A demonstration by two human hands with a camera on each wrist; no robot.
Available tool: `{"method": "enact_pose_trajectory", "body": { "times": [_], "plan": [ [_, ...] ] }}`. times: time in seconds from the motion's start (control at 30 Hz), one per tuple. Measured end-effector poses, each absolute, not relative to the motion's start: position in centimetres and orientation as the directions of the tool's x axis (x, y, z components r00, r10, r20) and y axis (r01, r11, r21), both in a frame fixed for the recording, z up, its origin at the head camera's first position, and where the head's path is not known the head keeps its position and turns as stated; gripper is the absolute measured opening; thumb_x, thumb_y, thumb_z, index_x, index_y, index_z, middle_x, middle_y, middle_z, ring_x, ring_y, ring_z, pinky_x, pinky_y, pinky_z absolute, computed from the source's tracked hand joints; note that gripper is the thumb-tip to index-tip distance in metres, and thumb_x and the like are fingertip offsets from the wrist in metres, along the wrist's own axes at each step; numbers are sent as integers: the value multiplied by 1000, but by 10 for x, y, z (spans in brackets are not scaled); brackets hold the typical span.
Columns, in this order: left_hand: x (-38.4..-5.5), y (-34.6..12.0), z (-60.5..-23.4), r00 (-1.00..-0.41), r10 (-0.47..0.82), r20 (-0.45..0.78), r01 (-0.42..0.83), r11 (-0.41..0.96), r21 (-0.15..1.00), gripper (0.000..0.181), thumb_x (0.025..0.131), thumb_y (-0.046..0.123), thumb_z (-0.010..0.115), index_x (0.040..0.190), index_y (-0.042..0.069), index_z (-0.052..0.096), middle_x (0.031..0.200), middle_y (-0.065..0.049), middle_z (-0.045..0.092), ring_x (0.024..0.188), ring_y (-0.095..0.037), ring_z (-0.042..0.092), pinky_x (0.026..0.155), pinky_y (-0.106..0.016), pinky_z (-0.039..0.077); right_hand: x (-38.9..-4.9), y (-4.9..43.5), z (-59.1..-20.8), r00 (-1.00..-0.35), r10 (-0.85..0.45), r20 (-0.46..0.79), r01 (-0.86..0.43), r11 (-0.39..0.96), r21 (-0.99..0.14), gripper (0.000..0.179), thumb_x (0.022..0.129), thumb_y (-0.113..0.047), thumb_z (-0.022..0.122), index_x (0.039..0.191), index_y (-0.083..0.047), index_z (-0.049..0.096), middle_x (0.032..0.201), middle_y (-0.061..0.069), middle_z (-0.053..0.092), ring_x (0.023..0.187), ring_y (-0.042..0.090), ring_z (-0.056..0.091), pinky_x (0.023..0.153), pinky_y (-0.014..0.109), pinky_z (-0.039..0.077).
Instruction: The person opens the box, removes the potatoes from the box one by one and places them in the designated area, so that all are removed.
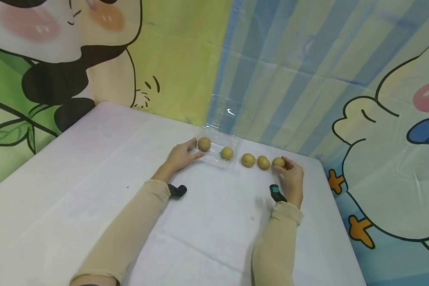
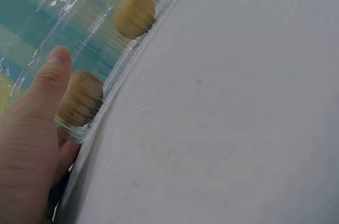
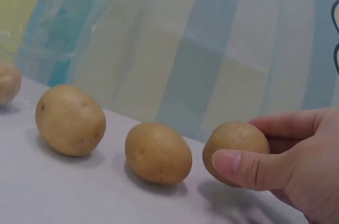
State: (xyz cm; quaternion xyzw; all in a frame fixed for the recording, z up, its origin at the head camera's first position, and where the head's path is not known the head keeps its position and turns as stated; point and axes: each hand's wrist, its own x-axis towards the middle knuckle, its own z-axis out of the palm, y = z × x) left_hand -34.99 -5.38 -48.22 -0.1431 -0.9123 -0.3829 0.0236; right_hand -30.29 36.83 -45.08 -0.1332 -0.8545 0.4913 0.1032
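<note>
A clear plastic clamshell box (image 1: 216, 157) stands near the table's back edge with its lid (image 1: 226, 113) raised. Inside it lie two potatoes, one at the left end (image 1: 204, 143) and one to the right (image 1: 227, 153). My left hand (image 1: 180, 155) grips the box's left end, the thumb (image 2: 53, 70) along its near wall. To the right of the box, two more potatoes (image 3: 70, 120) (image 3: 158, 153) sit in a row on the cloth. At the row's right end my right hand (image 1: 292, 174) pinches another potato (image 3: 235, 147) between thumb and fingers, its shadow on the cloth below.
A white cloth (image 1: 207, 222) covers the table. Directly behind the table's back edge hangs a printed curtain (image 1: 282, 79) with stripes and cartoon animals. Each wrist wears a small dark device, at the left (image 1: 177, 190) and at the right (image 1: 277, 193).
</note>
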Motion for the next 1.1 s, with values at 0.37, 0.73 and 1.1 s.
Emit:
{"method": "enact_pose_trajectory", "body": {
  "times": [0.37,0.73,1.1],
  "plan": [
    [-349,-54,-480,-956,250,154,286,667,688,94,80,70,56,150,13,30,146,-7,45,130,-28,49,113,-42,34,-307,365,-462,-959,279,44,107,503,-857,61,79,-14,76,136,-10,53,144,11,48,133,23,46,110,31,39],
    [-348,-54,-480,-961,241,138,267,663,700,95,78,72,56,150,15,29,147,-6,45,133,-27,46,114,-43,33,-303,365,-455,-966,256,-21,151,500,-852,65,82,-24,73,141,-16,47,150,8,40,138,22,39,113,32,35],
    [-348,-54,-481,-962,238,132,260,658,706,94,79,71,57,150,16,29,148,-5,43,133,-27,46,114,-43,33,-309,339,-425,-967,240,87,14,390,-921,63,82,-28,73,140,-26,49,150,-2,40,139,14,38,110,24,37]
  ]
}}
